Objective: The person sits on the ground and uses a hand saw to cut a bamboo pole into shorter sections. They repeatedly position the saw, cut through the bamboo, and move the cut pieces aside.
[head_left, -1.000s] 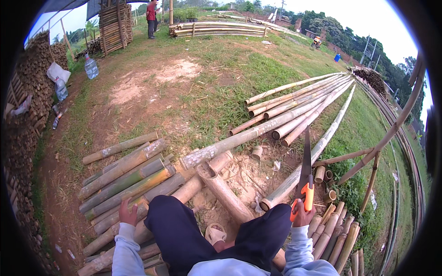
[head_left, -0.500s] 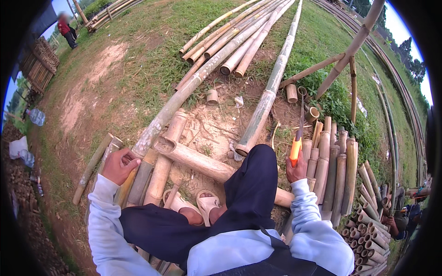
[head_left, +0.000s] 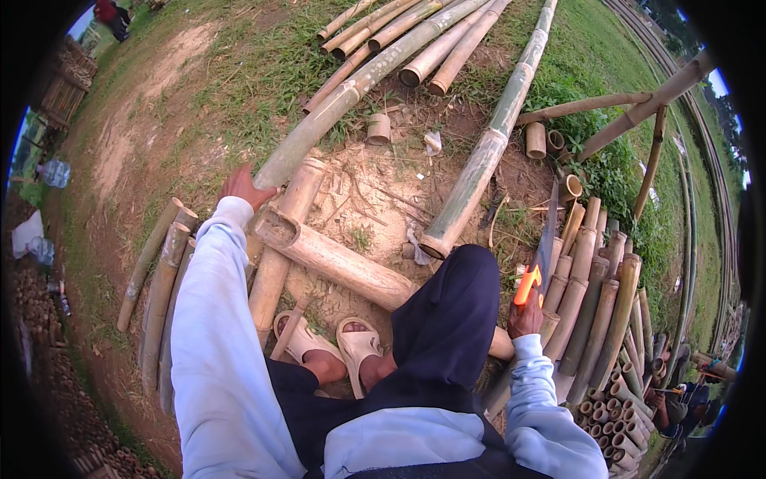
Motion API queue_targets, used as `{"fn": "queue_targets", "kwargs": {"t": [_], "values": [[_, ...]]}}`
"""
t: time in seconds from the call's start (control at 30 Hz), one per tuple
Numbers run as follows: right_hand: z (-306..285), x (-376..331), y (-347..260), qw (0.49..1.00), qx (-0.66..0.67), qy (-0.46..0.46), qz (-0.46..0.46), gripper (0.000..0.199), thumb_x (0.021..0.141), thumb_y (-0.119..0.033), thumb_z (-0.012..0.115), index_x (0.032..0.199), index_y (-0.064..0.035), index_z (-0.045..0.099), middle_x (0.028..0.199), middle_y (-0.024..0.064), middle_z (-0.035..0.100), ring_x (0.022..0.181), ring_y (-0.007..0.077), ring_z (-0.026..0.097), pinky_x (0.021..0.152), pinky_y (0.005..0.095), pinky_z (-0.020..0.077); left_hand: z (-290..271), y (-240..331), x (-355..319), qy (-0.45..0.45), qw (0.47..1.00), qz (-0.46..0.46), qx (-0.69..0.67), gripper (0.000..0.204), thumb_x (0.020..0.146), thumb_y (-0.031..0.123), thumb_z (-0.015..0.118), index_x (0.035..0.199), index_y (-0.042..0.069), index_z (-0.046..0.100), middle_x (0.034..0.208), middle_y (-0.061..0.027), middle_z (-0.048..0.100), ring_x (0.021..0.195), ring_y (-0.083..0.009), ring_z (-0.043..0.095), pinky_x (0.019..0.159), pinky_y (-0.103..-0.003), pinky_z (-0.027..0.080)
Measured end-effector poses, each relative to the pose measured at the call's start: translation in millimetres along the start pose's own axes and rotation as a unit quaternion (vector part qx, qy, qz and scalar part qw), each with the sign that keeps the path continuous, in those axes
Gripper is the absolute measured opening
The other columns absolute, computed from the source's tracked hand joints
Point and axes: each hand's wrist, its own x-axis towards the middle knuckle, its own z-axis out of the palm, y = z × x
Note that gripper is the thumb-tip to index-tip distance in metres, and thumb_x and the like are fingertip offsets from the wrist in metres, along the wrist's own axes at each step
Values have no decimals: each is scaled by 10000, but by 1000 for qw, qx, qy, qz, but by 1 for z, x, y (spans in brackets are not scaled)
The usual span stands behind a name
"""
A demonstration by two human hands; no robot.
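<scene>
My left hand (head_left: 249,188) is at the near end of a long, mottled bamboo pole (head_left: 307,136), its thumb under the end and its fingers on the far side. In my right hand (head_left: 526,314) is a handsaw (head_left: 546,247) with an orange handle, its blade pointing forward, away from me. Between my hands a thick bamboo piece with a notched end (head_left: 347,263) lies across another bamboo length (head_left: 275,295). The blade stays apart from the pole. Below the notched piece are my sandalled feet, and my right knee covers part of it.
A green-grey bamboo pole (head_left: 483,172) points toward my right knee. Cut lengths (head_left: 574,295) stand in a row at right, above stacked short pieces (head_left: 618,423). More cut pieces (head_left: 163,279) lie at left. Crossed bamboo supports (head_left: 638,120) rise at the far right. People are partly visible at both sides.
My left hand has reached forward and right, and the pole's near end has moved forward with it. The saw is still in my right hand, its flat side now more visible. My view has shifted.
</scene>
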Motion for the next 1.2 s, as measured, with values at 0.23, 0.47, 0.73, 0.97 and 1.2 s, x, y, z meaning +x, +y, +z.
{"fn": "queue_targets", "kwargs": {"t": [0.23, 0.47, 0.73, 0.97, 1.2], "values": [[28, 4, -8, 996, -72, -55, 3, 234, 881, -174, 646, 1022, -36, 518, 955, 221, 614, 922, 454, 626, 771, 545, 492, 22, 4, 17, -25, 999, -6, 37, 1102, 627, 554, 897, 1435, -19, 416, 1359, -265, 587, 1251, -401, 594, 1047, -472, 495], [70, 2, 16, 992, -84, -84, -31, 332, 940, -323, 595, 1091, -35, 530, 1024, 218, 624, 961, 431, 632, 828, 504, 497, 29, 5, 25, -84, 996, -29, 2, 952, 603, 527, 915, 1316, 24, 532, 1246, -251, 665, 1178, -408, 641, 1012, -497, 512], [115, -6, 77, 973, -97, -198, -72, 444, 986, -250, 509, 1371, -29, 500, 1233, 237, 640, 1148, 376, 632, 993, 442, 499, 34, 0, 19, -63, 997, 0, -41, 734, 660, 376, 864, 1244, 24, 592, 1187, -242, 695, 1125, -417, 664, 992, -491, 520], [119, -11, 85, 974, -48, -214, -66, 454, 962, -267, 548, 1350, -33, 531, 1270, 227, 631, 1172, 377, 619, 998, 443, 495, -46, 4, -51, -70, 994, 54, -66, 697, 667, 370, 853, 1232, 45, 605, 1092, -239, 722, 1074, -415, 681, 967, -495, 523], [126, -31, 100, 964, 34, -255, -63, 464, 937, -283, 587, 1330, -37, 561, 1308, 217, 622, 1197, 379, 607, 1003, 443, 492, -83, -132, -185, -52, 999, -2, 1, 697, 637, 346, 857, 1208, 52, 587, 996, -256, 715, 972, -473, 673, 879, -542, 530]]}}
